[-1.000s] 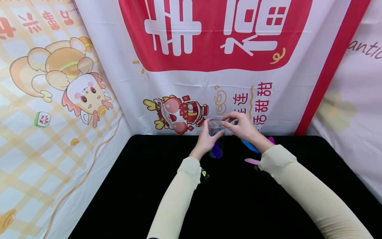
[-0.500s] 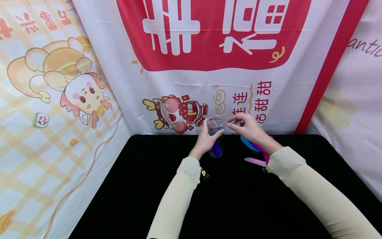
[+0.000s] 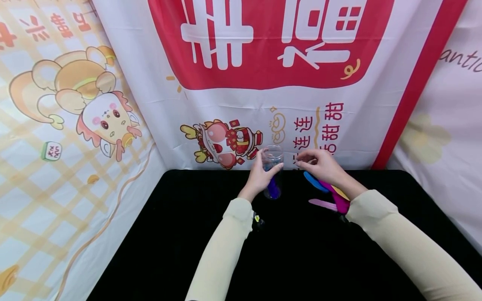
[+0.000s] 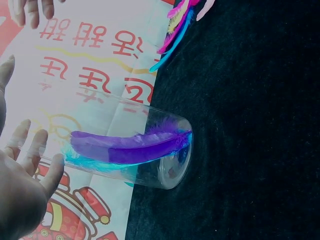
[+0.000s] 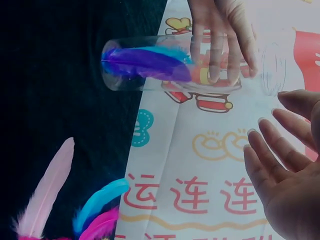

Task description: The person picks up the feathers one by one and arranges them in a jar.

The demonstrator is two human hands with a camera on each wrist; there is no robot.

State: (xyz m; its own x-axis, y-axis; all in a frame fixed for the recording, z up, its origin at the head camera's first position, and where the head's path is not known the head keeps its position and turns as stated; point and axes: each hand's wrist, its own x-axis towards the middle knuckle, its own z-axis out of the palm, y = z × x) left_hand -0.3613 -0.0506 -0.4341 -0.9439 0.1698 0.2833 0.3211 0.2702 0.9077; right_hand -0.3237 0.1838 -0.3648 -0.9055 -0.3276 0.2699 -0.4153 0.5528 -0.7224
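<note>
Printed cloth (image 3: pixel 226 100) is hanging along the far side, smooth but lightly creased, and a black tabletop (image 3: pixel 203 234) with a velvety nap is spreading out in front of it. From where I am standing, a clear cylindrical jar (image 3: pixel 272 161) is rising upright near the table's far edge. Inside it a purple feather (image 4: pixel 125 148), broad and gently curving with fluff at its lower end, is leaning against a wispy blue one (image 4: pixel 90 161).

The person's left hand (image 3: pixel 260 174) is gripping the jar just below its open rim, thumb and fingers wrapping the wall. Just to the right, apart from the jar, the right hand (image 5: pixel 295 160) is hovering with fingers parted and loosely bent; I am seeing nothing in it.

That slick, narrow wall could be slipping if the left hold loosened, and a knock from the right hand could be toppling it. Farther right, the pale pink feather (image 3: pixel 322 204), slim and straight, is lying near the curved loose blue feather (image 3: pixel 315 182), the magenta feather (image 3: pixel 342 203) and the yellow feather (image 3: pixel 340 192). They are looking very light, so the right sleeve (image 3: pixel 373 211) could be dragging or scattering them.
</note>
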